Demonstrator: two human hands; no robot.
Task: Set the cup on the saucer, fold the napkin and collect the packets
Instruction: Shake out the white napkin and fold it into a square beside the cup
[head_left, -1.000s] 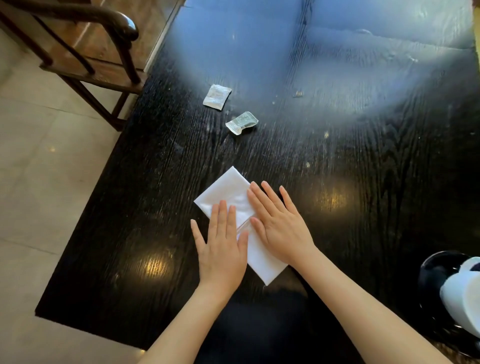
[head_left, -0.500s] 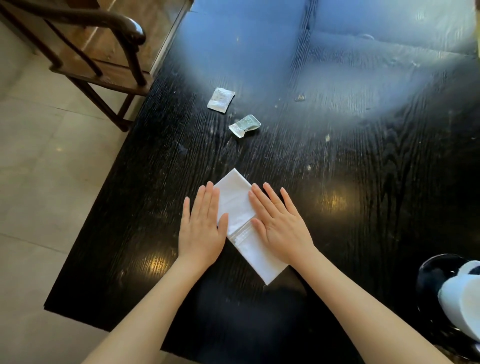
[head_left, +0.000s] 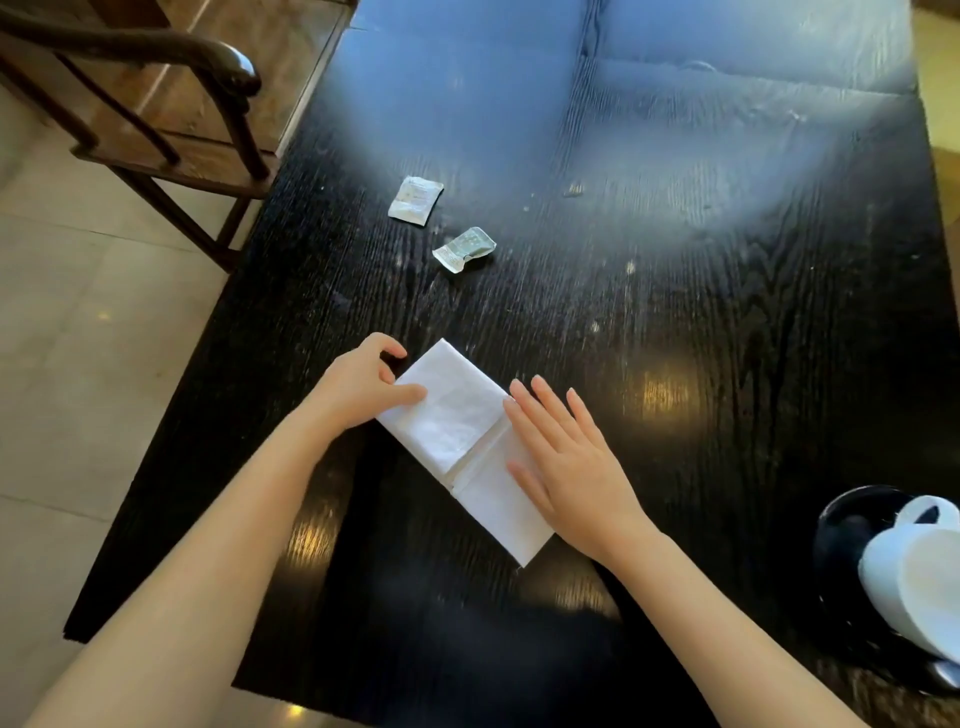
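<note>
You are anchoring the white folded napkin (head_left: 452, 415) with a flat right hand (head_left: 566, 462), left hand (head_left: 358, 384) pinching its nine-o'clock edge.

You are looking down on a black wooden table (head_left: 727, 322), its grain running away from you and showing pale where the light catches it. A wide bluish sheen lies over the table's far half, and small warm spots of reflected light (head_left: 661, 391) sit on its nearer half. Pale specks and a small crumb (head_left: 573, 190) are scattered about the table's middle. A groove (head_left: 589, 41) runs lengthwise through the table's far end. Off the table's far left corner you see a dark wooden chair (head_left: 236, 73) with a curved armrest and a brown seat. Beige floor tiles (head_left: 78, 338) run along the table's left edge.
</note>
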